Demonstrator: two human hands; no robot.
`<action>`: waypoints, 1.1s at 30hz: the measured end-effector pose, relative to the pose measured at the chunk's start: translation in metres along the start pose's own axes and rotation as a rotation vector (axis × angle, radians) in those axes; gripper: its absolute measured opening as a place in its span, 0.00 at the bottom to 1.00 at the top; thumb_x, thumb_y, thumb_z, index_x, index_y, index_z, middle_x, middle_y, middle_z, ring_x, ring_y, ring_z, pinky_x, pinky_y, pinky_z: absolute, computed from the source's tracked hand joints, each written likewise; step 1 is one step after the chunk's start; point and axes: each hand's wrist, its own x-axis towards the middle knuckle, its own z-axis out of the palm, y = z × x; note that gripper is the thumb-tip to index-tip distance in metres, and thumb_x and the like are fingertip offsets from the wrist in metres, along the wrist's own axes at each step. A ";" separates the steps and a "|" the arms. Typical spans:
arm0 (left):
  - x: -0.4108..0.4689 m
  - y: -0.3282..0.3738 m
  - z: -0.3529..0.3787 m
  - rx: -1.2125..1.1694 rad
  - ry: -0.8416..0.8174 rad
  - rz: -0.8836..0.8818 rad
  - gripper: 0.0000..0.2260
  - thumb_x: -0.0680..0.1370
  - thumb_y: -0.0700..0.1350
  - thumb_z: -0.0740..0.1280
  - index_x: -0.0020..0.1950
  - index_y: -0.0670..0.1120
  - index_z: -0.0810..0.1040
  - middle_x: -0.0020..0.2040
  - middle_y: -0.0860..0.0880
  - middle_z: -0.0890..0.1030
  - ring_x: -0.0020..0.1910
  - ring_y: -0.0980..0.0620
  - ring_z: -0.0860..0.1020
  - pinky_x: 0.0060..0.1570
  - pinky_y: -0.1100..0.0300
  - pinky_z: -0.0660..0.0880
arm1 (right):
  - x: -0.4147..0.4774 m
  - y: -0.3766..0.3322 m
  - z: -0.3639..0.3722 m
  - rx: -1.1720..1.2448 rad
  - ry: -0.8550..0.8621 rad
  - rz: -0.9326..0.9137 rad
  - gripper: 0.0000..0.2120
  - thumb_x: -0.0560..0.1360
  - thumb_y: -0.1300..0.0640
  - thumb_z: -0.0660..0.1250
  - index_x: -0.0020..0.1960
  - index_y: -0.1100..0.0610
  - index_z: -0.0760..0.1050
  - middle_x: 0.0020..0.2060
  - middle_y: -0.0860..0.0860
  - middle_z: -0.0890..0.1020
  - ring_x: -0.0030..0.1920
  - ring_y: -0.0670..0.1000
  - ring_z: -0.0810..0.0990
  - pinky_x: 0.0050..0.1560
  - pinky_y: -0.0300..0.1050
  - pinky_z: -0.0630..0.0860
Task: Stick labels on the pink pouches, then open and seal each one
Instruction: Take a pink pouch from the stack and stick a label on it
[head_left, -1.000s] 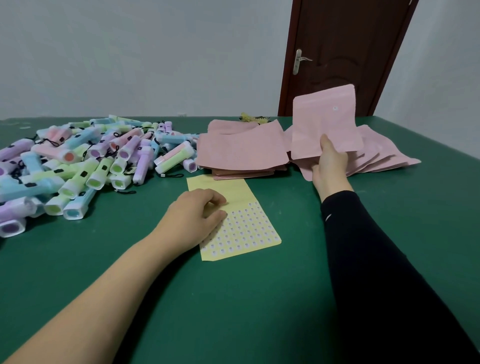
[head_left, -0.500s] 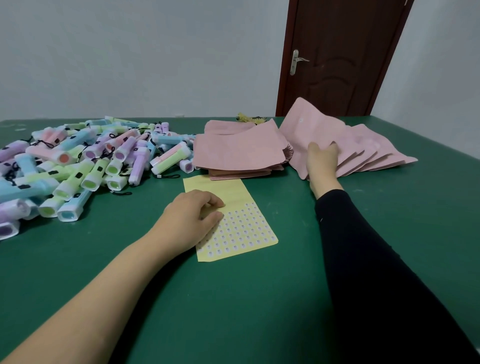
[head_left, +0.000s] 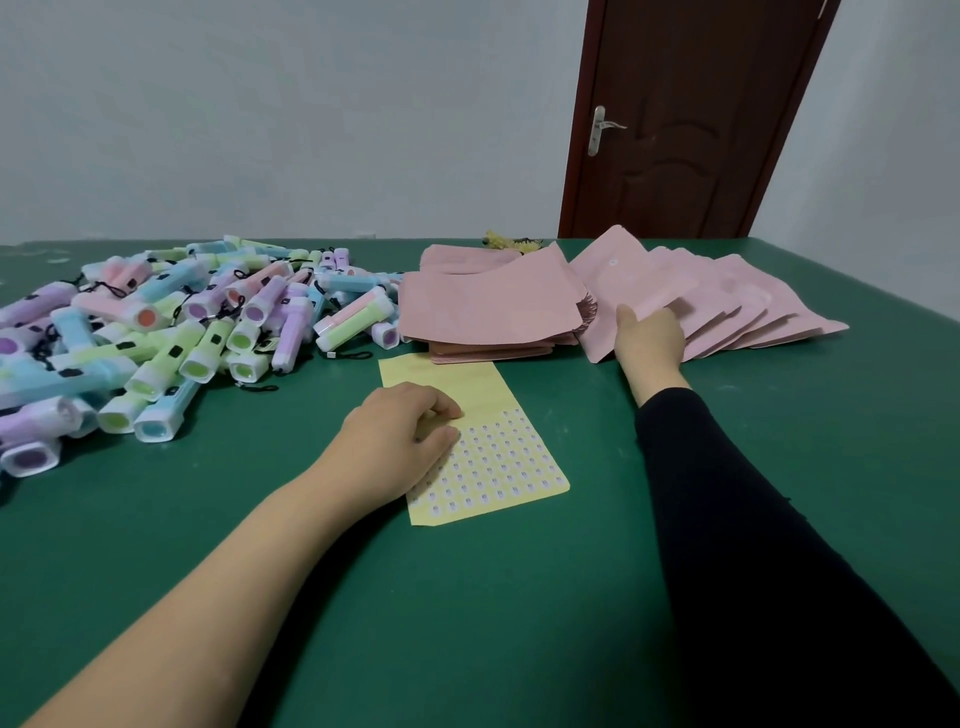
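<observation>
On the green felt-covered worktop (head_left: 467, 613) the left hand (head_left: 402, 441) lies knuckles-up on a pale yellow paper sheet of small white labels (head_left: 498, 457) near the middle, its fingers loosely bent and relaxed, their tips touching the sheet where the bare upper part meets the rows of labels. The right hand (head_left: 649, 338), at the end of a black sleeve (head_left: 737, 545), reaches toward the far edge and grips the near edge of a flat pink pouch with a round white label (head_left: 618, 275) – thumb on the left, fingers curled at the pouch's lower edge. That pouch leans tilted, its near edge on the worktop, against the left end of a fanned row of pink pouches (head_left: 753, 306) that spreads toward the far right corner. Just left of it sits a neat stack of pink pouches (head_left: 483, 312), close behind the label sheet. A heap of pastel plastic torches (head_left: 182, 332) – pink, blue, green, purple – covers the far left part of the worktop. Behind the far edge stands a dark brown wooden door (head_left: 685, 130).
</observation>
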 end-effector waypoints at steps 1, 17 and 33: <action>0.000 0.000 0.000 0.003 -0.001 -0.001 0.09 0.80 0.51 0.65 0.60 0.55 0.77 0.49 0.60 0.74 0.57 0.52 0.74 0.61 0.50 0.72 | -0.002 -0.001 -0.001 -0.016 0.030 -0.004 0.24 0.80 0.52 0.63 0.68 0.67 0.65 0.65 0.63 0.73 0.62 0.63 0.74 0.53 0.49 0.71; 0.003 0.001 -0.003 -0.002 -0.029 -0.001 0.09 0.80 0.49 0.65 0.60 0.52 0.77 0.51 0.57 0.74 0.58 0.51 0.73 0.62 0.48 0.71 | -0.045 -0.031 0.014 0.079 -0.145 -0.068 0.08 0.77 0.61 0.60 0.47 0.56 0.77 0.25 0.50 0.80 0.30 0.48 0.78 0.37 0.46 0.78; -0.001 0.001 -0.052 -0.901 0.567 -0.065 0.02 0.81 0.48 0.66 0.50 0.53 0.79 0.46 0.60 0.82 0.48 0.65 0.79 0.46 0.70 0.74 | -0.172 -0.085 0.039 0.174 -0.298 -0.847 0.19 0.82 0.59 0.56 0.72 0.50 0.70 0.54 0.55 0.81 0.59 0.54 0.74 0.54 0.41 0.70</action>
